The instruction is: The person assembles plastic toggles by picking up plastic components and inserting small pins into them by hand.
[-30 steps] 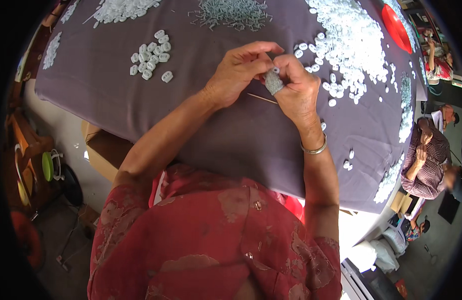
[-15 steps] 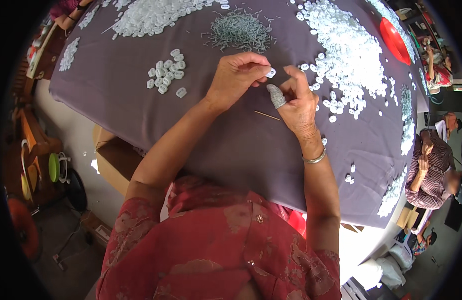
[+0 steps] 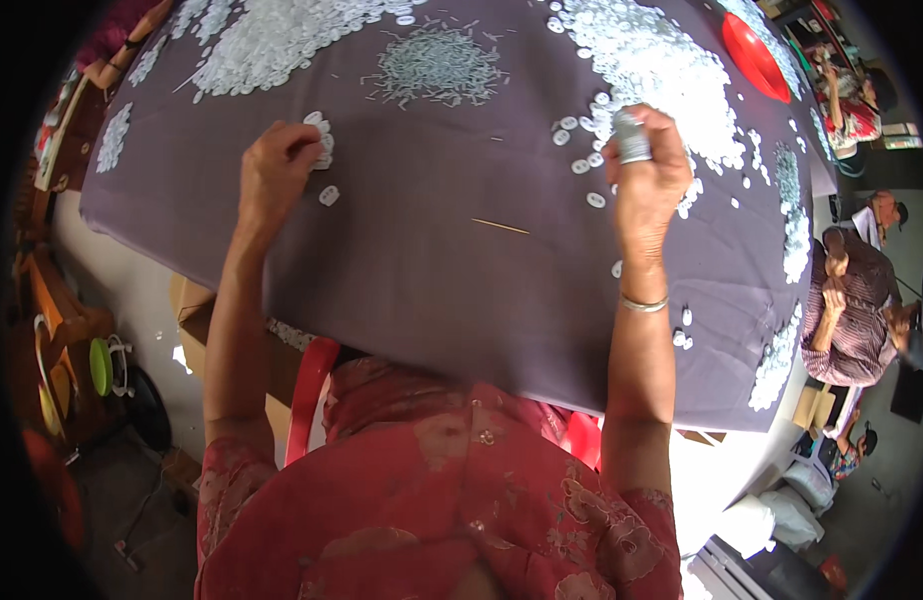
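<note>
In the head view, we see the left hand (image 3: 270, 180) on the left side of the cloth-covered tabletop (image 3: 412, 290), its fingers bent inward. Its grip is at a small cluster of white pieces (image 3: 324, 140), which lies just beside the fingertips and is partly hidden by the hand. We cannot tell whether the tips are apart, together or clamped on a piece. One single white piece (image 3: 329, 195) lies on the cloth, nearer to us than the cluster and just to the right of the hand.

We see the right hand (image 3: 650, 175) well apart from the left, at the near edge of a large heap of white pieces (image 3: 662, 70). A gray wrap (image 3: 633, 140) covers one digit, and a bracelet (image 3: 644, 304) circles the wrist. The fingers curl over, with blur and glare about them, so we cannot tell how this grip stands either. Several loose white pieces (image 3: 581, 167) lie just left of it.

Between the hands we find a thin stick (image 3: 501, 226) and, farther off, a pile of gray pins (image 3: 437, 70). A red dish (image 3: 757, 58) sits beyond the large heap, to its right.
</note>
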A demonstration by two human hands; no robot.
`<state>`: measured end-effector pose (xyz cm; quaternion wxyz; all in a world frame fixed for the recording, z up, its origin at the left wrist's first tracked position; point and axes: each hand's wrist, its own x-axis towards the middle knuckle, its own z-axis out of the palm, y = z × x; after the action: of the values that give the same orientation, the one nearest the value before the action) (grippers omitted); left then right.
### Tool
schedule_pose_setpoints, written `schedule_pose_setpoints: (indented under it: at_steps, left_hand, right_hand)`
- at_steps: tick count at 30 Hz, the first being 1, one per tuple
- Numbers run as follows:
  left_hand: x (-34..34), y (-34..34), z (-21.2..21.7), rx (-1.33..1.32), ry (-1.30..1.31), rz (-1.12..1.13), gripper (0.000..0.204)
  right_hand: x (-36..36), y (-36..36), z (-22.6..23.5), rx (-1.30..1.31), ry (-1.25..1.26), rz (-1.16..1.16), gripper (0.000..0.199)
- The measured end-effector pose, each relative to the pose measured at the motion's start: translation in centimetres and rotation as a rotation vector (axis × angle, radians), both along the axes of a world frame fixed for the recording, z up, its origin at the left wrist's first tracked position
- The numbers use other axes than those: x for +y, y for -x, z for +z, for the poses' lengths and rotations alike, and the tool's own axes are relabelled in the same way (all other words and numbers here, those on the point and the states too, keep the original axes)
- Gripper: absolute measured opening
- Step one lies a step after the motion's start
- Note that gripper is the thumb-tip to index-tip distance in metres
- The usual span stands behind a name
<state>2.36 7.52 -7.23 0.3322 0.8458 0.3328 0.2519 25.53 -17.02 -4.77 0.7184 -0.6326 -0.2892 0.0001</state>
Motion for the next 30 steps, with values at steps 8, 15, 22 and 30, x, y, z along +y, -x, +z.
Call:
schedule_pose_setpoints:
  at_steps: [8,15,22,30]
  left_hand:
    - [-1.9,-2.2,1.0,-0.195,-0.132,-0.106,0.015]
    - [-9.1,-7.7,1.2,-0.201,0.075,-0.474,0.015]
    - [-9.9,-9.6,-2.6,-0.307,0.211,-0.387,0.015]
    - [-9.4,-9.2,-1.9,-0.498,0.524,-0.139,0.017]
  right_hand:
    - [-6.7,-4.2,2.5,0.061,0.292,-0.049,0.007]
    - [-7.8,-3.2,-0.9,0.041,0.542,0.112,0.007]
    - [-7.5,-2.6,-2.1,-0.232,0.713,0.122,0.011]
    - [-5.4,-2.6,-2.2,-0.252,0.644,0.092,0.012]
